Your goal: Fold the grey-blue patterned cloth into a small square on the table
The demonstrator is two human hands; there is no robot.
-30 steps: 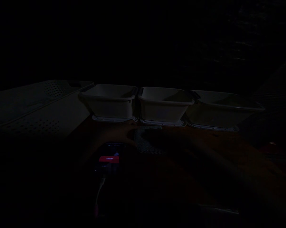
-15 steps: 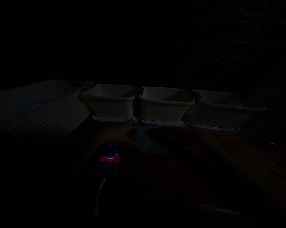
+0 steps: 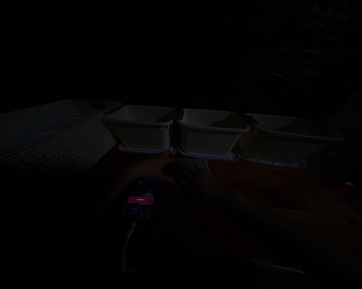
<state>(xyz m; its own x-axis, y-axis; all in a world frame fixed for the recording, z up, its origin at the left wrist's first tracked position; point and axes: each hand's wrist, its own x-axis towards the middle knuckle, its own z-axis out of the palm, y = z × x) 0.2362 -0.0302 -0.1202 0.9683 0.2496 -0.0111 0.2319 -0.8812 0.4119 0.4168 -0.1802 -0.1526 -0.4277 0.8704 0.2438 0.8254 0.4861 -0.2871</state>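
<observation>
The scene is very dark. A grey, textured cloth-like piece (image 3: 199, 163) lies on the brown table, largely covered by my hands. My left hand (image 3: 155, 166) rests at its left edge, thumb and fingers apart as far as the gloom shows. Across the piece reaches my right hand (image 3: 195, 180), close to the left one. Its fingers are too dim to make out, so whether it grips the piece I cannot tell. Just below my left hand lies a phone (image 3: 140, 200) with a lit screen and a pale cable (image 3: 127, 243) at its lower end.
Three pale tubs stand in a row behind the hands: a left tub (image 3: 141, 136), a middle tub (image 3: 211, 140) and a right tub (image 3: 283, 148). A large perforated basket (image 3: 87, 136) is at the left. The brown table (image 3: 277, 188) stretches rightward.
My right hand has moved left over the grey piece, hiding more of it, and is now close to my left hand. The left hand stays nearly in place.
</observation>
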